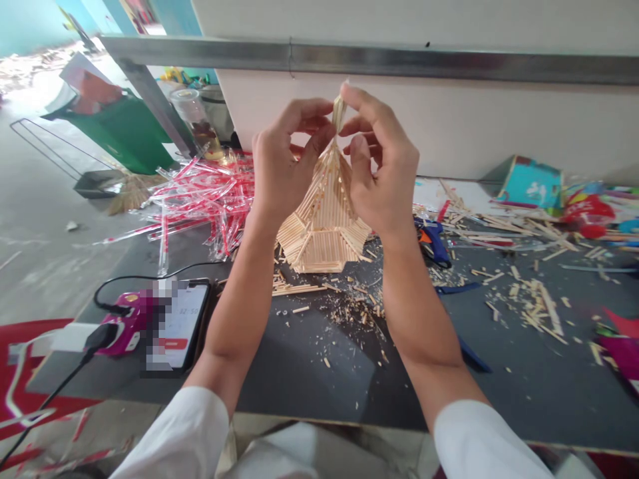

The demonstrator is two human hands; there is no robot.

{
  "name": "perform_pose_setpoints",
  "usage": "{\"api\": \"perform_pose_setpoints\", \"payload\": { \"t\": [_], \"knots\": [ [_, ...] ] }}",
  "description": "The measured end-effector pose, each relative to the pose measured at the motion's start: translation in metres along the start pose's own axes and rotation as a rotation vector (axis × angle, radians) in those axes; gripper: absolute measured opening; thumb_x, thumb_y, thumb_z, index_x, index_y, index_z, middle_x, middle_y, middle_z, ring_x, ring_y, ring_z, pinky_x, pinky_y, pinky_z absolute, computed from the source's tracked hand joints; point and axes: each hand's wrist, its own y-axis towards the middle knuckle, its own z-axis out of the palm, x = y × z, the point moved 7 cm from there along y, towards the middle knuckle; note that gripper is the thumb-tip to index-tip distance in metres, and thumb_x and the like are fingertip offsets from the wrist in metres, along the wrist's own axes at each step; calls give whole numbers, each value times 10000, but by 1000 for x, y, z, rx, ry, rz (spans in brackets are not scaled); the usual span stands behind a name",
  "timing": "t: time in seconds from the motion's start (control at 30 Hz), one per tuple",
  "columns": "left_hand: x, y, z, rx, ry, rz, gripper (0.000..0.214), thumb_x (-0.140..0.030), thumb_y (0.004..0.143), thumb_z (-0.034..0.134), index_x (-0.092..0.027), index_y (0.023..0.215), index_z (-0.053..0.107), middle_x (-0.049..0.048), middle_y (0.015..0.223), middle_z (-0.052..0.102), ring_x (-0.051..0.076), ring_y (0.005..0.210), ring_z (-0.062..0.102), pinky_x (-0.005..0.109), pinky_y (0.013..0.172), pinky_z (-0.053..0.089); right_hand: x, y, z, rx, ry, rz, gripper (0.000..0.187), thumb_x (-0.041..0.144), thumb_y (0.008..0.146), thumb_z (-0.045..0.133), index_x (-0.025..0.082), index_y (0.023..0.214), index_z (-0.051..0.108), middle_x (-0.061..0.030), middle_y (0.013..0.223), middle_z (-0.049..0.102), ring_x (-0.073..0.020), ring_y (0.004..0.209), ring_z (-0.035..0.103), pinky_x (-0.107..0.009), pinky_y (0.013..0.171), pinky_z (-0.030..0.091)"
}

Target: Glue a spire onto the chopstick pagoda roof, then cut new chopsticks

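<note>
A tower-like model (327, 219) built from thin wooden sticks stands on the dark table, with a tiered, sloping roof. It narrows at the top to a slim spire (339, 114) of sticks. My left hand (289, 156) pinches the spire from the left between thumb and fingers. From the right, my right hand (384, 156) has its index fingertip at the spire's top and its other fingers curled close beside it. Both forearms pass either side of the model. Cut stick bits (359, 306) and crumbs lie before it.
A phone (187, 326) and a magenta power strip (130, 322) with cables lie at left. Behind them is a heap of red-and-clear plastic wrappers (210, 199). A blue glue gun (435, 245) and stick scraps (536, 309) are at right. A metal rail (374, 60) crosses behind.
</note>
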Motion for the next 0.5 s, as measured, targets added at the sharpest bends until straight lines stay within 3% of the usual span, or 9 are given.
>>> {"api": "perform_pose_setpoints", "payload": {
  "t": [0.17, 0.33, 0.5],
  "knots": [
    [3, 1, 3, 50, -17, -12, 298, -554, 981, 648, -343, 1192, 655, 13, 1023, 776, 208, 1004, 719, 296, 662, 572, 4, 1, 0, -14, 42, -62, 424, 421, 1065, 339, 429, 1448, 522, 2, 1417, 623, -227, 1140, 685, -388, 971, 605],
    [1, 0, 0, 4, 35, -23, 206, -479, 953, 682, -381, 1134, 697, 26, 1033, 776, 232, 954, 745, 309, 628, 584, 0, 1, 1, -8, -22, -29, 483, 555, 1065, 294, 417, 1484, 490, -36, 1420, 617, -241, 1173, 680, -373, 924, 610],
    [-1, 1, -2, -13, 17, -37, 213, -468, 914, 721, -366, 1101, 720, 34, 1004, 779, 244, 939, 750, 314, 628, 600, -1, 1, 3, 9, -20, -22, 482, 548, 1063, 327, 437, 1509, 471, -48, 1342, 653, -235, 1149, 685, -350, 875, 618]
  ]
}}
